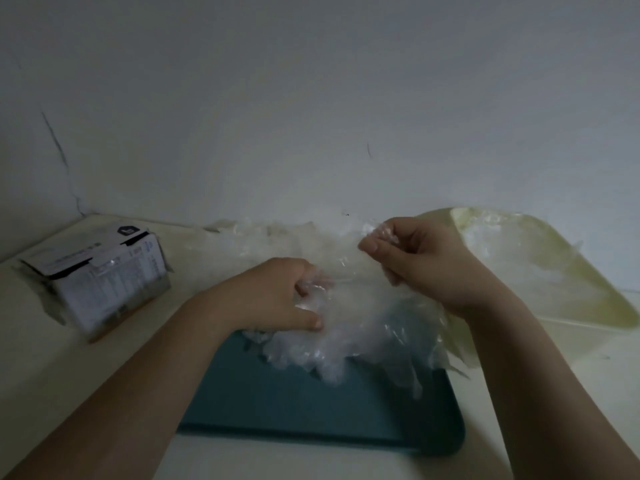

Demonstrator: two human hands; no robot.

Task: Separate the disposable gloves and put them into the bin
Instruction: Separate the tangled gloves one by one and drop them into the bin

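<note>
The step in hand looks like the separating itself: one sheet is being teased away from the heap of crumpled, clear thin-plastic disposable gloves (363, 334), which lies across the far edge of a flat, dark-teal rectangular tray (311, 410) on the pale tabletop (69, 358) and reaches back toward the wall. The left hand (284, 296) has its fingers curled into the near side of the heap, holding the bulk down. The right hand (415, 258) is raised a little above it, thumb and fingers pinching a fold of film. The pale-yellow, translucent plastic bin (571, 289) sits just to the right, tilted toward the person, with what seems to be some clear film already inside. Next, the pinched glove probably needs peeling free of its clinging neighbours, then carrying right over the rim. A grey-and-white printed cardboard box (104, 282) stands open at the left, well apart.
</note>
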